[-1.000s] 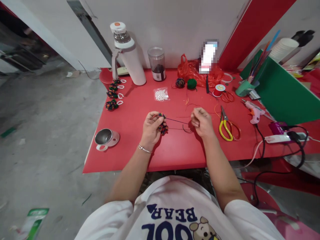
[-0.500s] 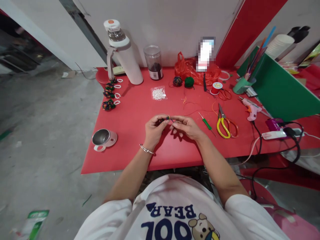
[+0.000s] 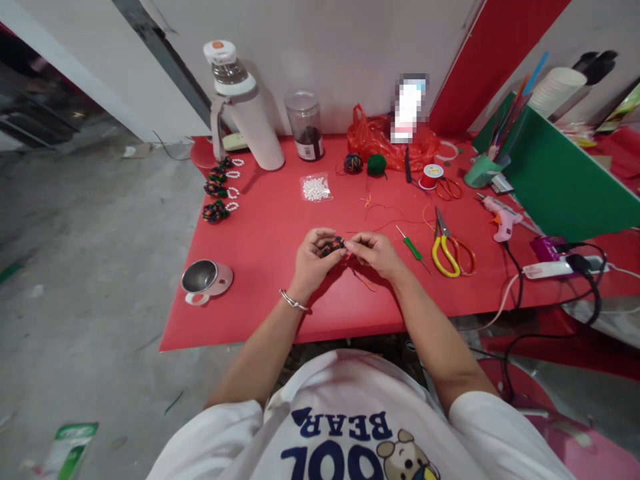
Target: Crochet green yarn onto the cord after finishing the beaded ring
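Between my hands is a small dark multicoloured yarn piece (image 3: 334,247), speckled with orange, red and green. My left hand (image 3: 316,257) is closed round it, thumb along its near side. With thumb and forefinger, my right hand (image 3: 374,253) pinches the right end of the same piece. A thin yarn tail (image 3: 364,281) trails below my right fingers. Right of my hands lies a green-handled crochet hook (image 3: 413,248). Farther right are yellow and red handled scissors (image 3: 445,250). A packet of white beads (image 3: 316,188) lies beyond my hands.
Several yarn pieces with bead loops (image 3: 216,211) line the left edge, above a metal-lined mug (image 3: 207,279). A white bottle (image 3: 255,120), a clear jar (image 3: 306,130) and yarn balls (image 3: 377,165) stand at the back. On the right are a pink glue gun (image 3: 506,220) and cables.
The yarn piece has turned and shows more between my hands. My right fingers have curled in to pinch its end, and a yarn tail now hangs below.
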Available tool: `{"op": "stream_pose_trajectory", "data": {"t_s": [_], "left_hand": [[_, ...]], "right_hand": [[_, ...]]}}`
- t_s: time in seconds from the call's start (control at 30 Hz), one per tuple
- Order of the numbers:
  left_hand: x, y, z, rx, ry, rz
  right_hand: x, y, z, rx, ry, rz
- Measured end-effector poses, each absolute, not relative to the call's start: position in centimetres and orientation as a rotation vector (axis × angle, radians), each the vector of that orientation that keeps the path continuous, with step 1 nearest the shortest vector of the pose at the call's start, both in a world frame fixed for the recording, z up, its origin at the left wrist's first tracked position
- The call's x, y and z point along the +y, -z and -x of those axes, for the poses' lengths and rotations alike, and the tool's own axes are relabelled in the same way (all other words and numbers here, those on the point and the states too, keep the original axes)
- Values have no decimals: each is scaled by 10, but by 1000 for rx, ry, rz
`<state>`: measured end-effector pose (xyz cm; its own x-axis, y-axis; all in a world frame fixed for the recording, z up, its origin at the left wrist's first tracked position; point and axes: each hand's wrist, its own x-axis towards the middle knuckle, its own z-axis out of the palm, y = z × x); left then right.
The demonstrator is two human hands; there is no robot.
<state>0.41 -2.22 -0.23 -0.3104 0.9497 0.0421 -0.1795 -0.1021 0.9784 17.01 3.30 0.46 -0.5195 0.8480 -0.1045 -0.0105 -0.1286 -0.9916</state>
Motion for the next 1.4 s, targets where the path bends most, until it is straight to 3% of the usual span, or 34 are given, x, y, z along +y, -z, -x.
{"op": "stream_pose_trajectory", "data": {"t_s": [0.23, 0.47, 0.8, 0.93, 1.1, 1.27, 1.4], "left_hand": [[-22, 4, -5, 1379, -1627, -1037], [-21, 2, -1, 1426, -1717, -1006], [-22, -5, 5, 1004, -1311, -697], [-23, -4, 2, 970, -1166, -637], [-22, 1, -2, 1070, -1455, -693], [-21, 13, -7, 1331, -1728, -893], [-27, 19, -13, 1577, -1678, -1297]], "right_hand": [[33, -2, -167, -1663, -1406, 974], [26, -11, -170, -1661, -1580, 790], [41, 2, -169, -1205, -1568, 987], [42, 3, -169, -1388, -1273, 1091], [35, -2, -168, -1592, -732, 1086], [27, -4, -166, -1660, -980, 1034], [28, 6, -158, -1656, -1339, 993]]}}
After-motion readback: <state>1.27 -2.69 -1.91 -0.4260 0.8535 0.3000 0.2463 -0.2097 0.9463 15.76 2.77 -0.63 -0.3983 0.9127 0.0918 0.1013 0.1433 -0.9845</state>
